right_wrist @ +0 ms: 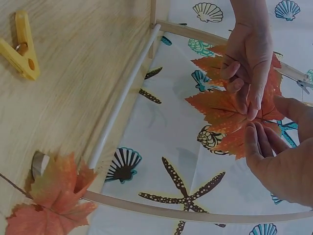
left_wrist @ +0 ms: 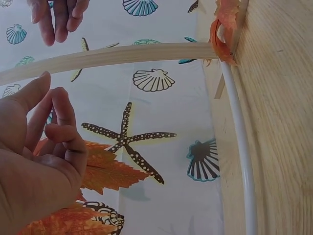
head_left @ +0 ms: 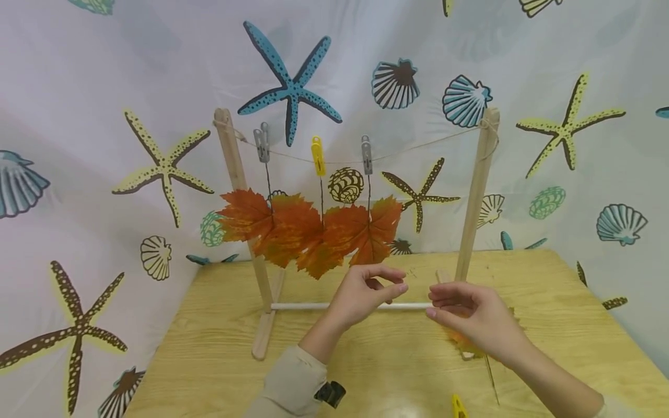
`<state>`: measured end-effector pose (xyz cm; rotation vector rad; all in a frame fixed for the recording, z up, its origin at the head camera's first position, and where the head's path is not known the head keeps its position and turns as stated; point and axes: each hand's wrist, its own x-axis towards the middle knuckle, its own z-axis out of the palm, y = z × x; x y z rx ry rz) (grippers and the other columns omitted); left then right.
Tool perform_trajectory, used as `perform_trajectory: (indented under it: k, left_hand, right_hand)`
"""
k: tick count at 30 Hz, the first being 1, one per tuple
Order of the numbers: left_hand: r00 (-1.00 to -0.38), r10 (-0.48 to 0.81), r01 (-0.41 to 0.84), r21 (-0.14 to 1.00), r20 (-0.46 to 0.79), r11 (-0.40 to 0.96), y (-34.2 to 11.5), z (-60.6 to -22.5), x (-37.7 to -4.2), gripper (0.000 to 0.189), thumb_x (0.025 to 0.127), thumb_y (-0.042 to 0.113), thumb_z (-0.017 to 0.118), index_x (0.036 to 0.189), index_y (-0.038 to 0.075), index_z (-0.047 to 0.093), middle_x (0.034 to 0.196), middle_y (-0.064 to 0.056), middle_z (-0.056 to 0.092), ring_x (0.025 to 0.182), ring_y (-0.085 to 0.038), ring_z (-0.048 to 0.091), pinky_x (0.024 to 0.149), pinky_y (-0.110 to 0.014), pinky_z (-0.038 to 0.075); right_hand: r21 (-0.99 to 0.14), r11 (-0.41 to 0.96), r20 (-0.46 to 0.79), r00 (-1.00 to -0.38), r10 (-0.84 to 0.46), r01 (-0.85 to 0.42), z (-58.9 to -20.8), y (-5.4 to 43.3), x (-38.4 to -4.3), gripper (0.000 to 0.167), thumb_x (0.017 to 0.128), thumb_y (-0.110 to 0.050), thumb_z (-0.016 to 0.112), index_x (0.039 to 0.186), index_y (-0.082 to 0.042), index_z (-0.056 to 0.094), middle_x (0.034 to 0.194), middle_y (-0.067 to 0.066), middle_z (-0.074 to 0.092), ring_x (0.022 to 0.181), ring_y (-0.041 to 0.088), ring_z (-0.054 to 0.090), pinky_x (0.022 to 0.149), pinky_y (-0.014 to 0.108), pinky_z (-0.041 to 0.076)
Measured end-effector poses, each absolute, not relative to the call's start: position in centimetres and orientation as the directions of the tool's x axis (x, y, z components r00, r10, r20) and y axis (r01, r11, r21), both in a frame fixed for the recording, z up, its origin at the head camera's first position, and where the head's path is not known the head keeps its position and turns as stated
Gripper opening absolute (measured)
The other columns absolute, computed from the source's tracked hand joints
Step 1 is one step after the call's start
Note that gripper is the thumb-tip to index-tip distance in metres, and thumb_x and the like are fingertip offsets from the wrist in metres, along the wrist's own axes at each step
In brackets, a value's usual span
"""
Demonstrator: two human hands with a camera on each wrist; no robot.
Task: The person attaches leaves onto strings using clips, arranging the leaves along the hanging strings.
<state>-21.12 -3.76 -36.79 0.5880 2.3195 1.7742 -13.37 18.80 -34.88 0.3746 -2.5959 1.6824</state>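
Observation:
My left hand (head_left: 368, 290) is raised in front of the wooden stand, fingers bent loosely and holding nothing. To its right, my right hand (head_left: 475, 319) hovers with thumb and fingers apart, also without anything in it. Orange maple leaves (head_left: 313, 232) hang by dark stems from a twine line (head_left: 418, 150), just beyond the left hand. Grey clothespins (head_left: 367, 155) and a yellow clothespin (head_left: 318, 157) grip the stems at the twine. Another orange leaf (right_wrist: 54, 200) lies on the table beside the stand's foot, partly hidden behind the right hand in the head view.
A loose yellow clothespin (right_wrist: 22, 46) lies on the wooden table (head_left: 209, 360) near the front. The stand has a left post (head_left: 230, 151), a right post (head_left: 477, 203) and a low white rod (head_left: 298, 306). A shell-and-starfish patterned cloth (head_left: 172, 58) hangs behind.

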Motion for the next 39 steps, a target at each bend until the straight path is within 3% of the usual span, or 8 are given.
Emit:
perform_trajectory:
  k: [14,21,27,30,34,39]
  left_hand:
    - [-0.908,0.411,0.2,0.947,0.083,0.251,-3.7,-38.9,-20.8,0.017,0.09,0.031,0.076,0.105,0.023,0.079,0.108,0.003,0.074,0.074,-0.027,0.067,0.051,-0.025,0.041]
    - [-0.901,0.43,0.193,0.945,0.063,0.265,-3.0,-40.0,-20.5,0.015,0.09,0.03,0.076,0.104,0.024,0.079,0.106,0.004,0.074,0.069,-0.014,0.065,0.053,-0.026,0.045]
    - [-0.884,0.466,0.157,0.957,0.026,0.244,-2.4,-40.8,-19.8,0.014,0.09,0.028,0.075,0.102,0.023,0.079,0.104,0.002,0.074,0.073,-0.025,0.067,0.054,-0.026,0.044]
    - [-0.882,0.472,0.15,0.958,0.018,0.246,-2.2,-41.4,-19.6,0.013,0.09,0.028,0.076,0.101,0.022,0.079,0.102,0.002,0.075,0.07,-0.023,0.066,0.052,-0.025,0.042]
    - [-0.875,0.484,0.149,0.958,0.012,0.245,-2.1,-42.2,-19.5,0.013,0.09,0.026,0.076,0.102,0.021,0.08,0.1,0.002,0.075,0.063,-0.012,0.062,0.05,-0.024,0.041]
    - [-0.873,0.487,0.138,0.956,-0.006,0.259,-1.9,-43.0,-19.6,0.014,0.09,0.027,0.076,0.102,0.022,0.08,0.101,0.002,0.074,0.063,-0.012,0.062,0.048,-0.025,0.039]
  right_hand:
    - [-0.887,0.436,0.084,-0.982,-0.169,-0.151,-37.2,19.4,-12.6,0.042,0.089,-0.029,0.076,0.121,-0.003,0.068,0.12,0.013,0.071,0.099,0.017,0.07,0.084,0.025,0.058]
    - [-0.892,0.439,0.042,-0.988,-0.149,-0.104,-39.0,20.0,-11.6,0.043,0.089,-0.03,0.076,0.122,-0.003,0.068,0.12,0.013,0.07,0.098,0.016,0.07,0.084,0.026,0.058]
    - [-0.893,0.449,-0.019,-0.994,-0.107,-0.032,-40.8,20.8,-10.4,0.044,0.088,-0.031,0.077,0.122,-0.005,0.068,0.119,0.012,0.071,0.097,0.014,0.069,0.085,0.026,0.057]
    - [-0.898,0.44,-0.05,-0.996,-0.075,0.011,-41.4,20.8,-10.1,0.043,0.087,-0.031,0.078,0.121,-0.006,0.069,0.118,0.011,0.071,0.097,0.014,0.069,0.086,0.026,0.057]
    - [-0.902,0.43,-0.07,-0.995,-0.071,0.032,-42.0,20.9,-9.8,0.044,0.088,-0.031,0.077,0.123,-0.006,0.068,0.118,0.011,0.071,0.095,0.013,0.069,0.085,0.025,0.057]
    - [-0.899,0.437,-0.057,-0.995,-0.078,0.017,-43.1,21.4,-9.3,0.042,0.09,-0.029,0.075,0.122,-0.003,0.068,0.119,0.014,0.071,0.097,0.013,0.069,0.086,0.028,0.058]
